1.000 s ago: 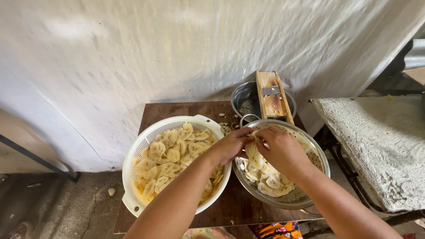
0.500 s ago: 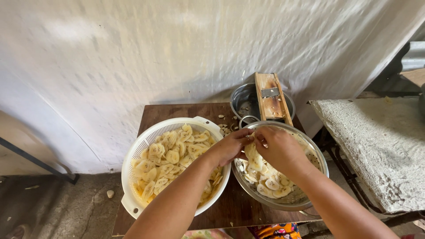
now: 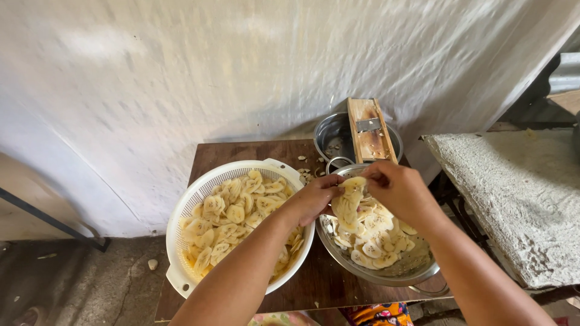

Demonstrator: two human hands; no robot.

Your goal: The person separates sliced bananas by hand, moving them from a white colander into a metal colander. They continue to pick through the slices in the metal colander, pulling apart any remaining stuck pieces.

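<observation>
Both hands meet over the metal colander (image 3: 386,274), which holds several pale banana slices. A clump of banana slices (image 3: 348,202) hangs between my left hand (image 3: 315,198) and my right hand (image 3: 402,191), pinched by the fingers of both. To the left, a white plastic colander (image 3: 181,208) is full of yellowish banana slices (image 3: 235,214). Both colanders rest on a small dark wooden table (image 3: 223,151).
A wooden slicer board (image 3: 370,130) lies across a steel pot (image 3: 332,136) at the table's back right. A rough grey slab (image 3: 513,193) stands to the right. A white sheet (image 3: 241,66) hangs behind. Bare ground lies at the left.
My hands have lifted a clump of slices up out of the metal colander; before, they were lower, down among the slices.
</observation>
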